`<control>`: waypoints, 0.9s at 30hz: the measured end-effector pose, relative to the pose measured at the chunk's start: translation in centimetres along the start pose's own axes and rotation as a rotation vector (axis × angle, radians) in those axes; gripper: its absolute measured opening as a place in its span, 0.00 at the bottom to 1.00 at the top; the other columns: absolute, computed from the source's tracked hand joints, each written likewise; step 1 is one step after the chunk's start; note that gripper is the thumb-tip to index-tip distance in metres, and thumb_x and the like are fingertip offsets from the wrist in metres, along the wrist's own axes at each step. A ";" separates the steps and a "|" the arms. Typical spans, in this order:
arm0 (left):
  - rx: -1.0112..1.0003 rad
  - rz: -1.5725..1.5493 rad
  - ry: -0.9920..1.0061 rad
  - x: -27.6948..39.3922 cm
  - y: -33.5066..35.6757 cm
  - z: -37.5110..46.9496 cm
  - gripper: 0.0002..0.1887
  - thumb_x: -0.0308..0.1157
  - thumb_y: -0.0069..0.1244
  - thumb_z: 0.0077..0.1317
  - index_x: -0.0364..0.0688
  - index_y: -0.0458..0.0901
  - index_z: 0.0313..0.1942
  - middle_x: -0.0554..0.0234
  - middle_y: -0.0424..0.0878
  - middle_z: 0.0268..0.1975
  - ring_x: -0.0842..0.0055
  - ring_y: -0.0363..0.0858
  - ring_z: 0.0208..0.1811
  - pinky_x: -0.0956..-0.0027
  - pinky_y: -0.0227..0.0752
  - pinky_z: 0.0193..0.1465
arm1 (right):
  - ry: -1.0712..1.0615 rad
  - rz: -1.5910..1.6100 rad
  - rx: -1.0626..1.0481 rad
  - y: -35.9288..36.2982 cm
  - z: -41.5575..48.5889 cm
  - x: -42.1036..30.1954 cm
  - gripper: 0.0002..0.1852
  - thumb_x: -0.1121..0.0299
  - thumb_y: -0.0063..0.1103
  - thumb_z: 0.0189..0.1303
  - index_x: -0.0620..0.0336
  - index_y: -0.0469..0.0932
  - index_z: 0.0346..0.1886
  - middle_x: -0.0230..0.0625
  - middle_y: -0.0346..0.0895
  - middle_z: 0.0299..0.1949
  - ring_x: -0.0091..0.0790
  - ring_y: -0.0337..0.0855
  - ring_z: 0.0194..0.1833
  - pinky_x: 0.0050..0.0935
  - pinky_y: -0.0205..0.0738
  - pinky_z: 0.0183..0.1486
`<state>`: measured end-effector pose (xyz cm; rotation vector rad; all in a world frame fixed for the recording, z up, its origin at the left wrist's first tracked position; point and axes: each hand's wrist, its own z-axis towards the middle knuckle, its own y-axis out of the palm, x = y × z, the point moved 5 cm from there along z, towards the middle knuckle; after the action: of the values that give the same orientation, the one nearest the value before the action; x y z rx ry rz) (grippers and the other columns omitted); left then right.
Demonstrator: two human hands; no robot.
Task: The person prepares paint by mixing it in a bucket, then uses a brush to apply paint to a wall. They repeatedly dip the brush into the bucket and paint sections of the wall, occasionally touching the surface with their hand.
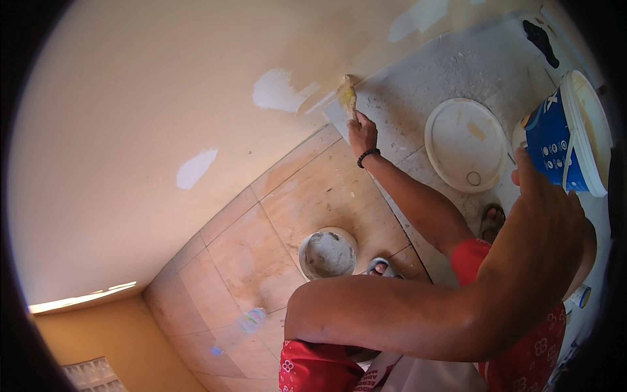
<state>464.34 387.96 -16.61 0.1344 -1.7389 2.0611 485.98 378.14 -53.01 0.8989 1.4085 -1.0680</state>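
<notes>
My right hand [362,133], with a dark beaded bracelet at the wrist, reaches forward low along the wall. It grips the handle of a flat paintbrush [347,95], whose head is at the foot of the cream wall [147,122]. Whether the bristles touch the wall is hard to tell. Beside the brush, a white patch [275,90] marks the wall, and a darker, damp-looking area lies above it. Close to the camera, my left hand [539,220] is raised at the right, fingers apart and nothing visible in it. Its palm is hidden.
A blue and white paint bucket [553,139] stands at the right beside a round white lid [465,144]. A round tub [352,242] with greyish residue sits on the tiled floor [235,259]. Beyond are a clear plastic bottle [252,321] and black cloth [540,43].
</notes>
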 end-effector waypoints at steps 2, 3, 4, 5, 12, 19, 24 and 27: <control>0.014 0.025 -0.015 0.1 0.1 0.0 0.16 0.33 0.46 0.61 0.30 0.80 0.44 0.47 0.80 0.39 0.52 0.79 0.45 0.44 0.59 0.62 | 0.039 0.058 -0.033 2.0 -2.0 -0.5 0.18 0.69 0.47 0.58 0.64 0.76 0.50 0.53 0.80 0.40 0.48 0.82 0.44 0.37 0.73 0.46; 0.030 0.044 -0.026 0.0 0.1 -0.1 0.16 0.33 0.46 0.61 0.31 0.80 0.44 0.47 0.80 0.39 0.52 0.79 0.45 0.44 0.59 0.62 | 0.091 0.031 -0.134 3.1 -3.1 -0.8 0.16 0.68 0.46 0.58 0.66 0.76 0.46 0.54 0.79 0.37 0.49 0.82 0.41 0.38 0.73 0.44; 0.040 0.046 -0.018 0.0 -0.1 -0.1 0.16 0.33 0.46 0.61 0.31 0.80 0.44 0.47 0.80 0.39 0.52 0.80 0.45 0.43 0.58 0.62 | 0.071 -0.012 -0.186 4.1 -3.7 -0.8 0.15 0.68 0.46 0.58 0.67 0.76 0.44 0.54 0.78 0.33 0.48 0.81 0.37 0.38 0.72 0.41; 0.049 0.053 -0.021 -0.1 -0.2 -0.2 0.16 0.33 0.46 0.61 0.31 0.80 0.44 0.47 0.80 0.38 0.52 0.80 0.45 0.43 0.58 0.62 | 0.100 -0.019 -0.231 5.6 -4.9 -1.1 0.14 0.68 0.47 0.57 0.67 0.76 0.40 0.54 0.78 0.31 0.46 0.81 0.35 0.37 0.72 0.40; 0.073 0.045 0.000 -0.4 -1.3 -0.6 0.16 0.34 0.45 0.61 0.32 0.81 0.42 0.47 0.80 0.37 0.52 0.80 0.44 0.42 0.59 0.61 | 0.491 0.310 -0.600 7.6 -8.1 -0.7 0.06 0.71 0.52 0.57 0.58 0.71 0.25 0.24 0.63 0.16 0.16 0.61 0.15 0.21 0.51 0.14; 0.096 0.075 0.004 -0.1 -1.5 -0.8 0.16 0.33 0.44 0.61 0.30 0.80 0.42 0.46 0.80 0.37 0.51 0.80 0.43 0.42 0.61 0.60 | 0.524 0.413 -0.248 -2.6 2.3 -1.6 0.15 0.71 0.55 0.58 0.53 0.76 0.50 0.23 0.66 0.19 0.15 0.57 0.13 0.17 0.48 0.12; 0.088 0.027 -0.007 0.5 -0.4 -0.2 0.16 0.33 0.44 0.62 0.29 0.80 0.42 0.43 0.80 0.38 0.50 0.79 0.44 0.42 0.61 0.59 | 0.374 0.515 0.111 -5.4 3.4 -2.1 0.34 0.76 0.52 0.56 0.49 0.61 0.69 0.26 0.67 0.20 0.19 0.64 0.15 0.21 0.57 0.14; 0.118 0.083 -0.023 0.6 -0.3 -0.4 0.16 0.33 0.44 0.61 0.30 0.80 0.42 0.42 0.80 0.39 0.50 0.79 0.45 0.42 0.61 0.60 | 0.409 0.522 0.073 -3.3 1.9 -1.7 0.33 0.78 0.50 0.56 0.51 0.62 0.68 0.26 0.68 0.21 0.18 0.66 0.18 0.20 0.60 0.15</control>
<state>464.02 388.49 -16.18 0.1242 -1.6618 2.2310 483.67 375.36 -50.87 1.5009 1.3502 -0.5580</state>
